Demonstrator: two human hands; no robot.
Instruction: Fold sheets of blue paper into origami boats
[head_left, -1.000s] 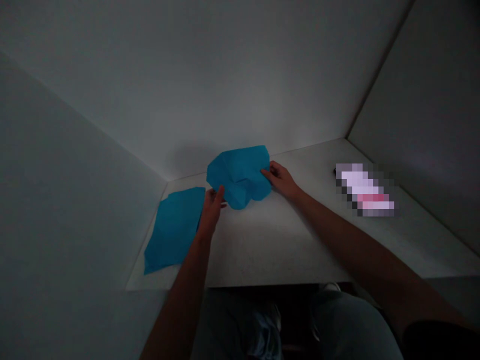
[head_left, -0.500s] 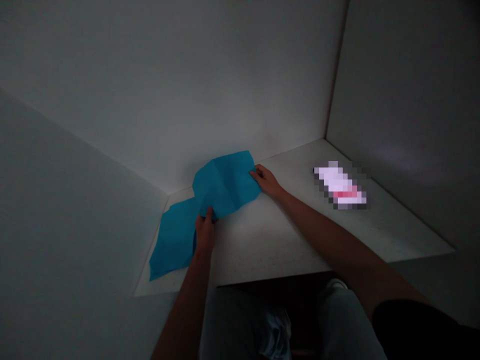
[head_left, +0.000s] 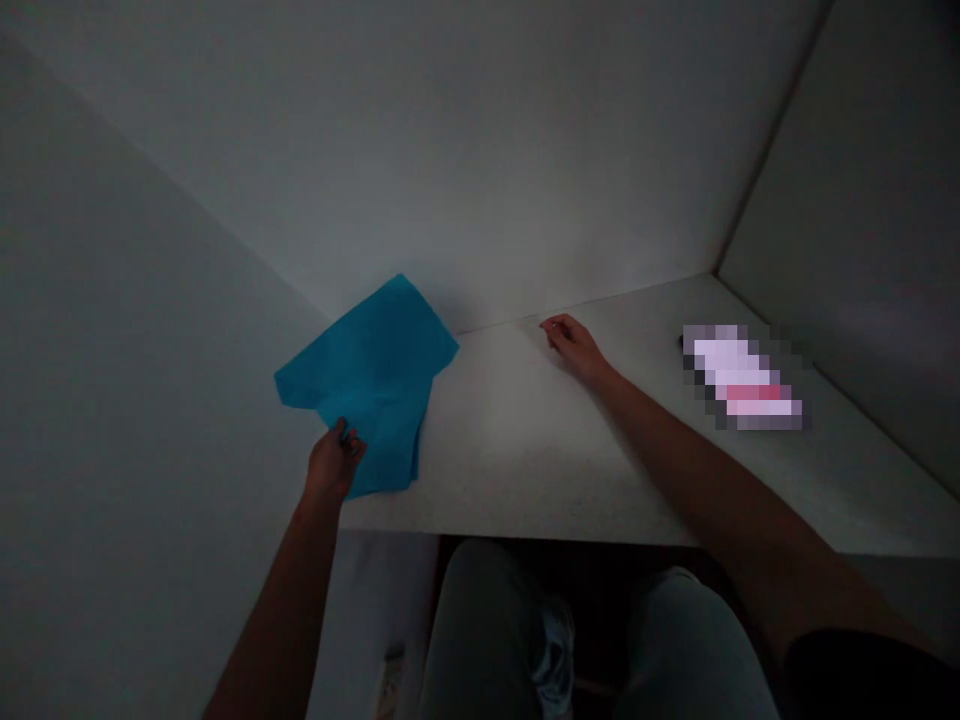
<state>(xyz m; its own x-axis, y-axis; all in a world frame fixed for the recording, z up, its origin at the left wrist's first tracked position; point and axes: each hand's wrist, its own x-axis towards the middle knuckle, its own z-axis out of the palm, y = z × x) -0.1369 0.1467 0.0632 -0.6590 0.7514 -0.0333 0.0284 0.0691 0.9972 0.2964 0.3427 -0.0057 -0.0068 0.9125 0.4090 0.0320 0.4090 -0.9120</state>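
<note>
My left hand (head_left: 336, 462) is closed on the lower left edge of a blue sheet (head_left: 367, 340), with the thumb on top. Whether this sheet is paper or cloth I cannot tell. It is held at a slant at the left end of the white tabletop. Under it lies another blue sheet (head_left: 394, 455), mostly covered, its lower part showing near the front edge. Well to the right, my right hand (head_left: 574, 345) hovers by the back wall, apart from both sheets. Its fingers are curled in towards the thumb, and nothing shows in them.
A blurred-out phone-like object with a lit face (head_left: 742, 375) lies on the right side of the white tabletop (head_left: 510, 480). Walls (head_left: 480, 180) close in the table at the back, left and right. My legs (head_left: 480, 630) are below the front edge.
My right hand has let go of the blue sheet. My left hand has carried that sheet left, over the other one, and turned it. The view has shifted slightly.
</note>
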